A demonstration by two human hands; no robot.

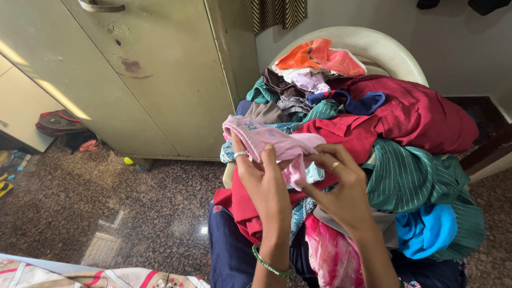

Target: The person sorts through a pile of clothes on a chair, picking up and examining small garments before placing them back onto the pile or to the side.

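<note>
My left hand [265, 184] and my right hand [341, 186] both grip a small pink garment [269, 140] with blue print, held just above a heap of clothes [410, 176]. The left hand, with a ring and a green bangle at the wrist, pinches the pink cloth from below. The right hand, also ringed, pinches its lower right edge. The heap lies on a cream plastic chair [373, 50] and holds maroon, green striped, bright blue, orange and dark blue pieces.
A pale green metal cupboard [160, 74] stands to the left of the chair. The floor [106, 202] is dark speckled stone. A red and black bag [60, 122] lies at far left. A patterned cloth [80, 277] shows at the bottom edge.
</note>
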